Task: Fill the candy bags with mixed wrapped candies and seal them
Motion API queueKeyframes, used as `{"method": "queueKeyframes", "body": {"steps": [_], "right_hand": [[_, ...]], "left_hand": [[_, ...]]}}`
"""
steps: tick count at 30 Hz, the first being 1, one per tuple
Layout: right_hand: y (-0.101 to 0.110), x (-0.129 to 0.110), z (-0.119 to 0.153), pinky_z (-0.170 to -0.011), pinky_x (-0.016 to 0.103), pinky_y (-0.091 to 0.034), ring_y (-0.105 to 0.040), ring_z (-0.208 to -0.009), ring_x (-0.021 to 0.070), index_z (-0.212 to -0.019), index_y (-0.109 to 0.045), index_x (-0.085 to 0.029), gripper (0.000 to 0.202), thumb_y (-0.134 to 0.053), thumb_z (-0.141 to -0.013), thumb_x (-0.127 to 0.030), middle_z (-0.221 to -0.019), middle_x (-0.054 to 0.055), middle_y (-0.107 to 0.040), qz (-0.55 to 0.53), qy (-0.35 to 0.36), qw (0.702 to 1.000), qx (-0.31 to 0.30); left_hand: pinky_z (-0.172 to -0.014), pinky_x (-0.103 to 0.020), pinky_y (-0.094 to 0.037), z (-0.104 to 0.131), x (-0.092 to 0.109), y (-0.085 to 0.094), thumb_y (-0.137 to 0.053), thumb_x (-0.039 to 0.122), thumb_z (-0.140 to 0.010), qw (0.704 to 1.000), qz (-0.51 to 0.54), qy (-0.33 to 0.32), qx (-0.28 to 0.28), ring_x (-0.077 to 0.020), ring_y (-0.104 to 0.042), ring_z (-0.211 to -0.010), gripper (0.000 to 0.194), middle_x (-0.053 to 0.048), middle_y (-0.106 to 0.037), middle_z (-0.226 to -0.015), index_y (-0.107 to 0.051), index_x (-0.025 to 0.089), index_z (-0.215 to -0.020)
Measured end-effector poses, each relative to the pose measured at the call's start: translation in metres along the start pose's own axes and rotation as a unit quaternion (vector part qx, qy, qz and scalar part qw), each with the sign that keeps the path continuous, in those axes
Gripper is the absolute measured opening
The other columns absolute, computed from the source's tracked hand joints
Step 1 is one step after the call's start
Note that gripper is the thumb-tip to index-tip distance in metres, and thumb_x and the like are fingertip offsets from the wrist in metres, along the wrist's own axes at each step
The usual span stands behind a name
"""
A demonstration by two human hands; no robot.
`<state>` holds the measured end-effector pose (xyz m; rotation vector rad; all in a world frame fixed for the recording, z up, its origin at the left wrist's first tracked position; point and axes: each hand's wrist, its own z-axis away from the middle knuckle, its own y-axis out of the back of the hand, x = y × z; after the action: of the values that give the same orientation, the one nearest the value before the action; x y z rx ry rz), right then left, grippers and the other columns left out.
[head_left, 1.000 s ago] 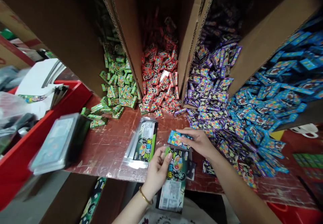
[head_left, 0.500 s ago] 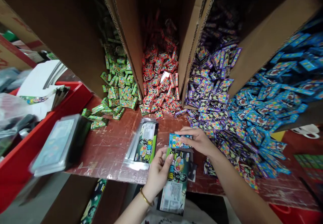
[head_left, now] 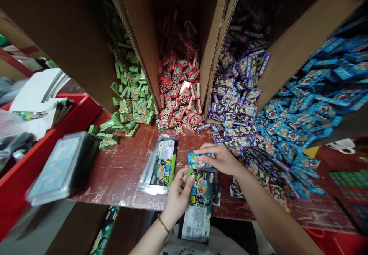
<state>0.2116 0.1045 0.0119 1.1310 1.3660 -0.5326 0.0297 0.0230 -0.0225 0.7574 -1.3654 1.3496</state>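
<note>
My left hand [head_left: 180,193] pinches the top left edge of a black and green printed pouch [head_left: 198,209], which hangs over the table's front edge. My right hand [head_left: 220,158] holds a small blue packet [head_left: 198,160] right at the pouch's upper end; whether part of it is inside the pouch cannot be told. To the left, a stack of similar pouches [head_left: 164,165] lies on the red table [head_left: 126,170]. Small packets sit beyond my hands in separate heaps: green [head_left: 135,102], red [head_left: 179,94], purple [head_left: 238,102] and blue [head_left: 299,121].
Tall cardboard dividers [head_left: 217,44] stand between the heaps. At the left are a red bin [head_left: 71,121] with papers and bags, and a stack of clear plastic sleeves [head_left: 57,167]. White scissors handles [head_left: 342,146] lie at the right, near green and red packets [head_left: 349,186].
The whole view has shifted slightly, so most things sit a little further left. Both hands keep the same hold on the pouch and the blue packet.
</note>
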Motion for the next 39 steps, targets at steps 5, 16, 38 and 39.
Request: {"method": "queueKeyframes", "body": {"steps": [5, 16, 38, 39], "right_hand": [[-0.003, -0.002, 0.000, -0.075, 0.028, -0.047, -0.060, -0.085, 0.0141, -0.105, -0.068, -0.026, 0.024, -0.057, -0.084, -0.031, -0.092, 0.003, -0.065, -0.004, -0.007, 1.000, -0.005], [-0.028, 0.024, 0.020, -0.089, 0.038, -0.049, -0.064, -0.097, 0.0216, -0.103, -0.069, -0.026, 0.029, -0.067, -0.076, -0.036, -0.105, 0.004, -0.070, -0.058, -0.113, 0.989, 0.073], [-0.093, 0.031, 0.084, -0.081, 0.037, -0.054, -0.062, -0.096, 0.0222, -0.110, -0.051, -0.024, 0.031, -0.058, -0.083, -0.037, -0.108, 0.010, -0.062, -0.101, -0.132, 0.910, 0.379], [-0.098, 0.032, 0.086, -0.076, 0.036, -0.055, -0.064, -0.088, 0.0217, -0.106, -0.051, -0.024, 0.028, -0.058, -0.083, -0.039, -0.100, 0.009, -0.065, -0.127, -0.149, 0.909, 0.369]], "left_hand": [[-0.077, -0.027, -0.047, -0.002, -0.002, 0.000, -0.053, 0.037, -0.086, 1.000, -0.009, 0.000, -0.001, -0.0169, -0.062, -0.086, 0.025, -0.004, -0.067, -0.098, -0.050, 0.020, -0.104], [-0.075, -0.030, -0.048, -0.003, -0.015, 0.003, -0.054, 0.045, -0.084, 0.999, -0.011, 0.028, 0.018, -0.0194, -0.062, -0.086, 0.035, -0.006, -0.066, -0.094, -0.050, 0.017, -0.106], [-0.087, -0.027, -0.042, -0.002, -0.026, 0.006, -0.055, 0.033, -0.085, 0.982, -0.146, -0.075, 0.090, -0.0185, -0.053, -0.104, 0.033, -0.006, -0.055, -0.115, -0.047, 0.022, -0.116], [-0.082, -0.026, -0.043, -0.003, -0.024, 0.007, -0.054, 0.034, -0.086, 0.980, -0.165, -0.070, 0.083, -0.0177, -0.055, -0.095, 0.026, -0.005, -0.058, -0.104, -0.051, 0.021, -0.108]]}}
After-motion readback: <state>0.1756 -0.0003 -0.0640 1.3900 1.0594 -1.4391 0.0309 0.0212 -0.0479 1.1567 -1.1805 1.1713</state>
